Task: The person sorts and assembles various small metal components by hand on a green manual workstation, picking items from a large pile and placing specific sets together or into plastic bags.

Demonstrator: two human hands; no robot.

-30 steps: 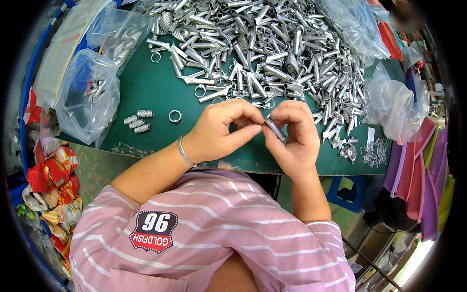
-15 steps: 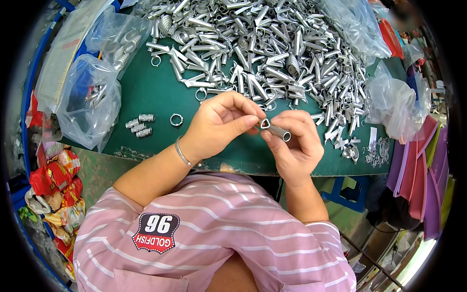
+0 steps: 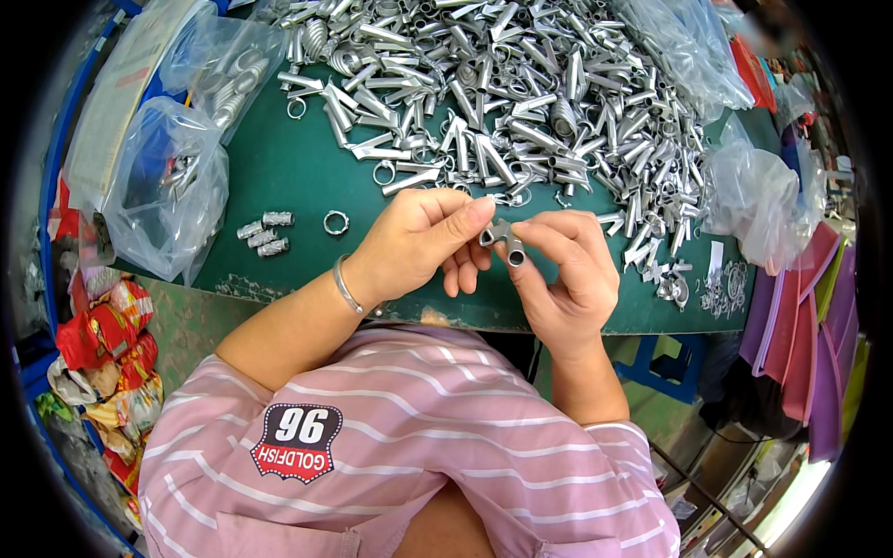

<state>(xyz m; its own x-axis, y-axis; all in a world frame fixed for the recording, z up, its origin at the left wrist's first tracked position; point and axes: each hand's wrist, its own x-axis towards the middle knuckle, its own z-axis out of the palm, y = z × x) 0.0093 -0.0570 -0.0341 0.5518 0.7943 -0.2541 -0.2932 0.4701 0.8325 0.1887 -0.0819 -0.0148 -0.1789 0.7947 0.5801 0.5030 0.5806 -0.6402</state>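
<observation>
My left hand (image 3: 417, 232) and my right hand (image 3: 572, 270) meet over the near edge of a green table (image 3: 307, 186). Between them is a grey metal tube piece (image 3: 514, 249), its round open end pointing toward me. A three-cornered opening shows beside it, close to my left fingertips; whether both belong to one part I cannot tell. My right thumb and fingers pinch the tube. The left thumb and forefinger are closed at its far left side, the other left fingers loosely curled. A large heap of similar metal tubes and rings (image 3: 502, 139) lies beyond my hands.
Several short ridged metal cylinders (image 3: 268, 234) lie at the left, beside a single metal ring (image 3: 336, 222). Clear plastic bags (image 3: 172, 195) stand at the left edge, and another plastic bag (image 3: 758, 191) lies at the right. Small wire rings (image 3: 726, 290) are near the right corner.
The tube piece has moved slightly left and turned, so its round end faces more toward me. My left hand has shifted down a little, with its lower fingers now showing beneath.
</observation>
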